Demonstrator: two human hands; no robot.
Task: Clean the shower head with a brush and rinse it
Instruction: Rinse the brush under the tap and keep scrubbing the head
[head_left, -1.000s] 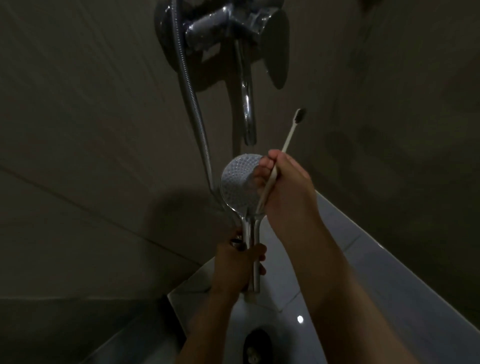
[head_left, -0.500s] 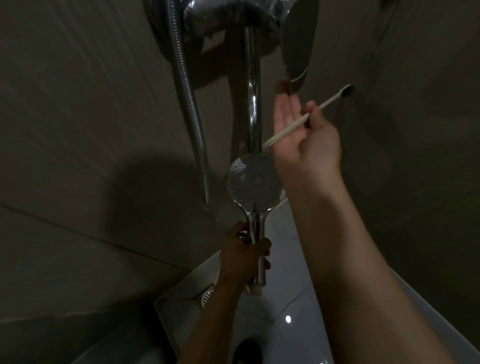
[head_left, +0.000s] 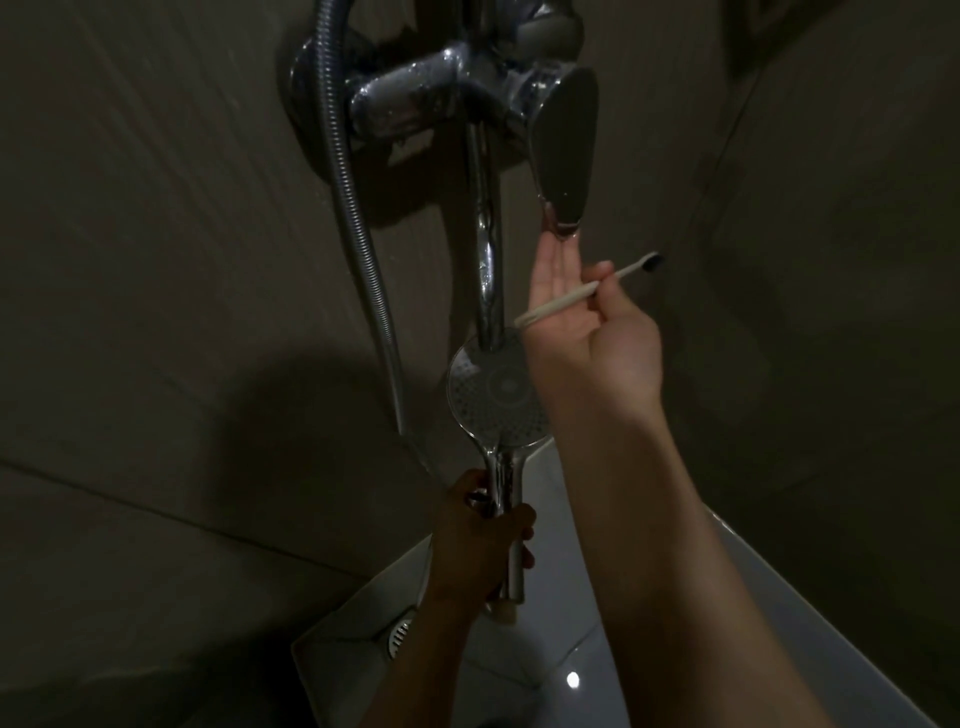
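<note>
A chrome hand-held shower head (head_left: 493, 400) points its round nozzle face toward me, just under the tap spout (head_left: 488, 249). My left hand (head_left: 480, 540) grips its handle from below. My right hand (head_left: 587, 322) is raised beside the spout, palm toward me. Its thumb pinches a pale toothbrush (head_left: 582, 291) with dark bristles against the palm, bristles pointing right. The straight fingertips of that hand touch the lower tip of the mixer lever (head_left: 563, 150).
The chrome mixer body (head_left: 415, 98) sits on the dark tiled wall, with the ribbed metal hose (head_left: 358, 223) hanging down to its left. Below lie a white floor (head_left: 545, 649) with a round drain (head_left: 400, 631) and a sloping white ledge (head_left: 779, 597) on the right.
My right hand left the shower head's face and rose with the toothbrush to the mixer lever, its fingers now straight. My left hand kept hold of the handle.
</note>
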